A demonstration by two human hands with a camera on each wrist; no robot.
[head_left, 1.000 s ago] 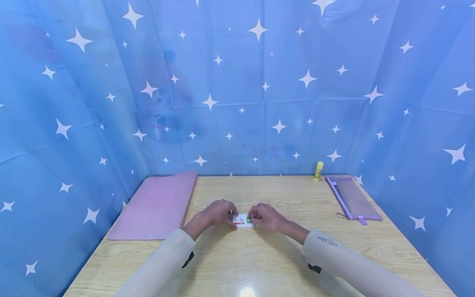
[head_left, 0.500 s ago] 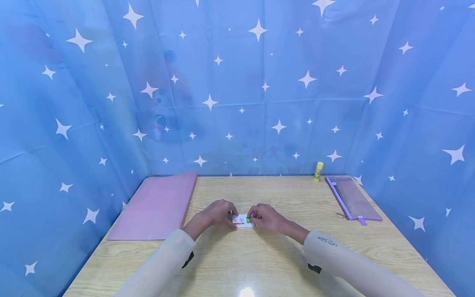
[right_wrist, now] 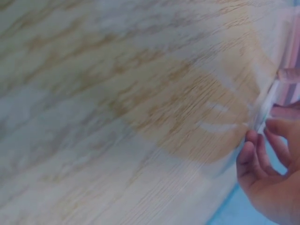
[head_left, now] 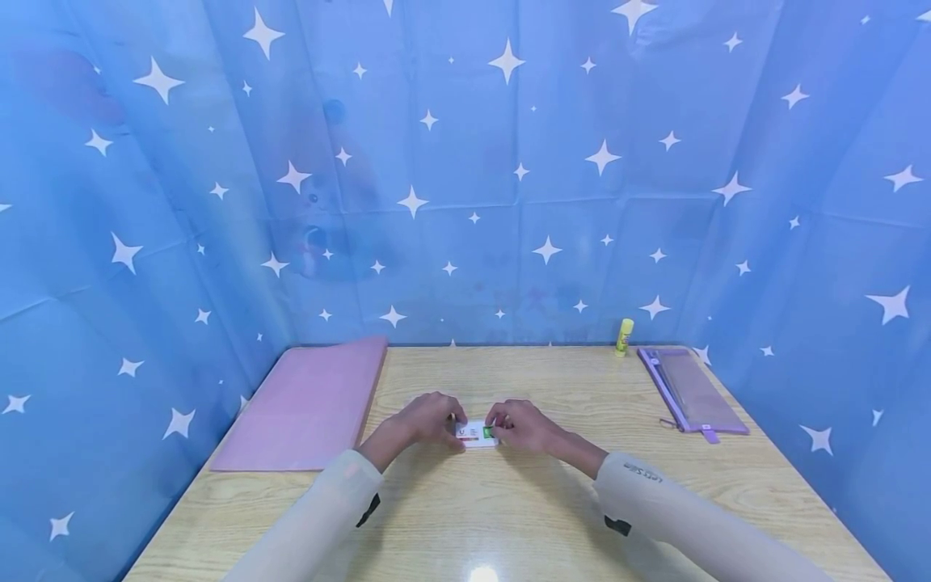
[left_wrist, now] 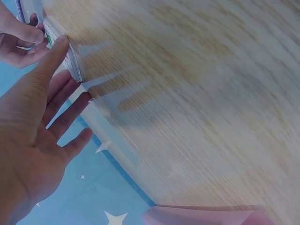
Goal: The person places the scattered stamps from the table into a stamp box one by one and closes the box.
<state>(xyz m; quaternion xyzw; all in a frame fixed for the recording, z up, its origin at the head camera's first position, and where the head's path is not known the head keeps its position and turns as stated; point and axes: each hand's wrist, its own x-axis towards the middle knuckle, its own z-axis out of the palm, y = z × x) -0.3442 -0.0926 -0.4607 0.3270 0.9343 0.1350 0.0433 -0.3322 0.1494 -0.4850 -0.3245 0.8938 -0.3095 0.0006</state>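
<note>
Flat white-and-green rectangular piece [head_left: 476, 434] runs left-to-right, smack between the left hand [head_left: 432, 418] and right hand [head_left: 522, 424], each grip pinching its own end.

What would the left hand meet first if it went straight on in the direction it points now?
The left hand pinches a small white packet; straight past it, the right hand at the packet's other end would probably come first.

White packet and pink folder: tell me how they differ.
The white packet is small; the pink folder is far larger. The packet shows red and green patches, while the folder looks plain pink. The left hand and right hand pinch the packet; neither holds the folder. Both look roughly rectangular.
</note>
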